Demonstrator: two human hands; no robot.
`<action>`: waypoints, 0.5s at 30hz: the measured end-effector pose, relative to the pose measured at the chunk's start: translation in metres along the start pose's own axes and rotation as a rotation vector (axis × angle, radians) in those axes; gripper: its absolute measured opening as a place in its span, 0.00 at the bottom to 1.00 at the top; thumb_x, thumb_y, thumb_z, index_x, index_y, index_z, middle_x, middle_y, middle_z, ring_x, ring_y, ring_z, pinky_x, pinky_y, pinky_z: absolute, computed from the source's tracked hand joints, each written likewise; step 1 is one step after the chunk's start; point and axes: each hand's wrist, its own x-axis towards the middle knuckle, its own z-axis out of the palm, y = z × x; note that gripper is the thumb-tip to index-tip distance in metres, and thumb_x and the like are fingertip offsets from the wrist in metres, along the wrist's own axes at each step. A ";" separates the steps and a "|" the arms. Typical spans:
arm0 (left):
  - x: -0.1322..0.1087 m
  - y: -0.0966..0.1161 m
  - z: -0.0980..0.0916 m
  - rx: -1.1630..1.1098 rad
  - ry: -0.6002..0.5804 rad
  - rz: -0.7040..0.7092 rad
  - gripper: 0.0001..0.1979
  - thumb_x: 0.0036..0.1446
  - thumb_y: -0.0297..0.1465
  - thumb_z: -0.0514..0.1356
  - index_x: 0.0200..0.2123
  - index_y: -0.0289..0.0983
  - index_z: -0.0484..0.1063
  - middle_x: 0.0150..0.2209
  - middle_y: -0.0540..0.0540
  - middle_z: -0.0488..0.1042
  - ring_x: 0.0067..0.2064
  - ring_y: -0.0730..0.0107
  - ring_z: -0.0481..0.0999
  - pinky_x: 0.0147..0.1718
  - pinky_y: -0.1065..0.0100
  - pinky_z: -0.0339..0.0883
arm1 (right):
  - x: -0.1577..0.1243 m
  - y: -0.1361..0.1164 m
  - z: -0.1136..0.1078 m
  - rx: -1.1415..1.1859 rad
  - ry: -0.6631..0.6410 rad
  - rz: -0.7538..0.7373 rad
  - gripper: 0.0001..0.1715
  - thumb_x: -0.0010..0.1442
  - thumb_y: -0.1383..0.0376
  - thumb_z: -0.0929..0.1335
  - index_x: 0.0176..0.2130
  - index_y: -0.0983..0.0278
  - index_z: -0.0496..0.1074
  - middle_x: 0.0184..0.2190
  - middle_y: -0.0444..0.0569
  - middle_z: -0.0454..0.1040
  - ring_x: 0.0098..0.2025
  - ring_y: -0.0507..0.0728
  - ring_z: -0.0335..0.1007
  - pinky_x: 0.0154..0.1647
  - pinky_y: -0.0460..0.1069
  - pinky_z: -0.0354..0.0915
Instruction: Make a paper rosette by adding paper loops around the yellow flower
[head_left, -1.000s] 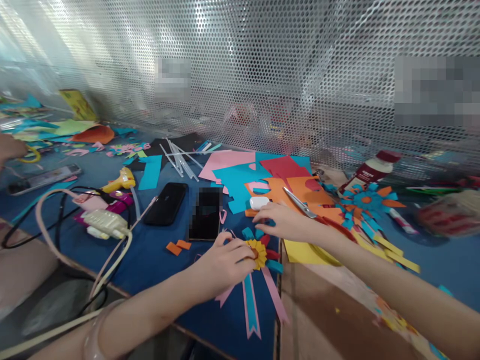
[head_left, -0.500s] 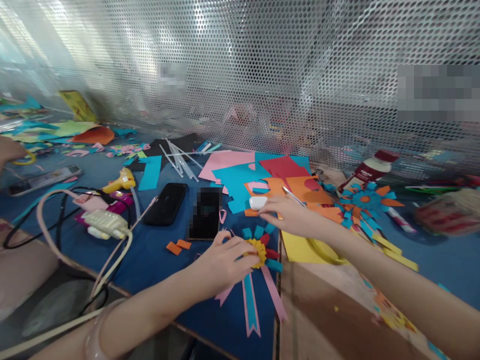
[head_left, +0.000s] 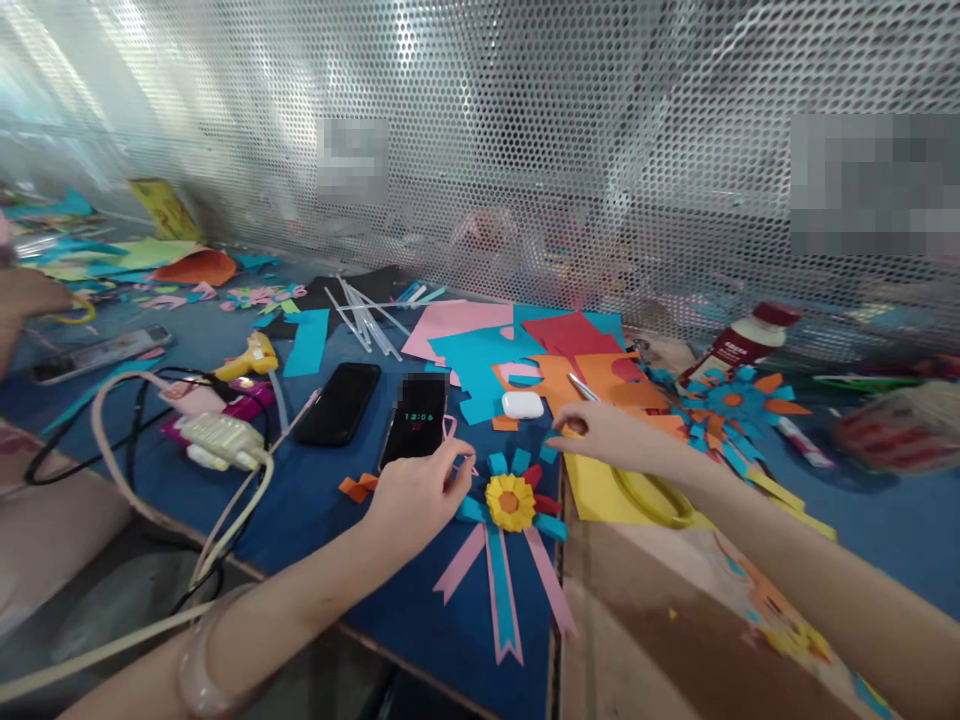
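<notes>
A paper rosette [head_left: 511,502] with a yellow centre, blue and red petals and pink and blue ribbon tails lies on the blue table [head_left: 300,510]. My left hand [head_left: 416,490] rests just left of it, fingers curled in a pinch by its upper-left blue petal. My right hand [head_left: 604,436] hovers above the rosette's upper right, fingertips pinched together over a small blue piece. What either pinch holds is too small to see. Yellow-handled scissors [head_left: 651,500] lie under my right wrist on a yellow sheet.
Two phones [head_left: 339,402] [head_left: 417,420], a white earbud case [head_left: 523,404], a yellow glue gun [head_left: 251,358], a power strip [head_left: 217,436] with cables, clear glue sticks, coloured sheets [head_left: 480,350], another paper flower [head_left: 731,400] and a bottle [head_left: 742,340]. Perforated screen behind. Another person's hand [head_left: 30,295] far left.
My left hand has lifted off the yellow centre and moved left, uncovering the rosette. My right hand drew back right and closed into a pinch. The nearer phone's screen now shows a clock.
</notes>
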 end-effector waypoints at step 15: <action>0.008 -0.003 -0.005 0.273 -0.216 -0.113 0.15 0.57 0.30 0.52 0.44 0.40 0.76 0.28 0.42 0.79 0.30 0.56 0.79 0.28 0.64 0.64 | 0.021 -0.074 0.004 -0.043 0.038 -0.513 0.08 0.58 0.62 0.68 0.36 0.65 0.73 0.33 0.48 0.71 0.37 0.55 0.64 0.45 0.53 0.54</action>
